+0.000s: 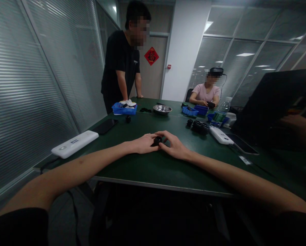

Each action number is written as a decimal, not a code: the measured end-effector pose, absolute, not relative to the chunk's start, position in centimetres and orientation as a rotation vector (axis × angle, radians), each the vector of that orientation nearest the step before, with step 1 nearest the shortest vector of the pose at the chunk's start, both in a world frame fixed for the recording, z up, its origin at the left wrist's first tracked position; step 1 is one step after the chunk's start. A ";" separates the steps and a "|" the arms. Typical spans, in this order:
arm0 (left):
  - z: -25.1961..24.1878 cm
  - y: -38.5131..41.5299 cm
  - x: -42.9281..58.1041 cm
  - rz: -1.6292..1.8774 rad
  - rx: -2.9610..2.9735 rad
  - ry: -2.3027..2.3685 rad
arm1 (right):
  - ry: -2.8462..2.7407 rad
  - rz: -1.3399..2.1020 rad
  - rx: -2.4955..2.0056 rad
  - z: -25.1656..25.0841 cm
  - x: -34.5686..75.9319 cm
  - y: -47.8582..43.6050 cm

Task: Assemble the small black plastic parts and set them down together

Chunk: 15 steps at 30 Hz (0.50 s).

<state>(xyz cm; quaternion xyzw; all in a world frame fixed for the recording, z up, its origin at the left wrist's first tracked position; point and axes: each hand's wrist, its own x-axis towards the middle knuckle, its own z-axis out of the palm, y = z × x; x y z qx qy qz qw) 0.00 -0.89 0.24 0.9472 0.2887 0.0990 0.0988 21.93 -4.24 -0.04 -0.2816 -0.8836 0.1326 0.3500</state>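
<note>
A small black round part [157, 140] is between my two hands, low over the middle of the table. My left hand [144, 143] closes on it from the left, with its fingers partly hidden behind the part. From the right, the bent thumb and fingers of my right hand [175, 146] pinch the same part. Its exact kind is too small and dark to make out. A similar black piece [128, 119] stands farther off to the left. To the right lie another small black piece [189, 122] and a cluster of black round parts [200, 127].
The green table [132, 167] carries a metal bowl [162, 109], a blue basket [124, 109], other blue trays [190, 111], a bottle [219, 114], white power banks [75, 143] and phones [106, 126]. One person [122, 65] stands across; another [206, 94] sits behind. A blurred hand [300, 124] shows at right.
</note>
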 end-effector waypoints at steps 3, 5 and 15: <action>0.3 -0.9 0.1 0.303 2.827 0.836 | -2.279 0.324 -0.780 0.0 21.9 -4.2; 0.3 -0.9 0.1 0.299 2.826 0.829 | -2.270 0.299 -0.809 -0.1 21.9 -4.2; 0.3 -0.9 0.1 0.286 2.806 0.856 | -2.274 0.337 -0.798 -0.1 21.9 -4.1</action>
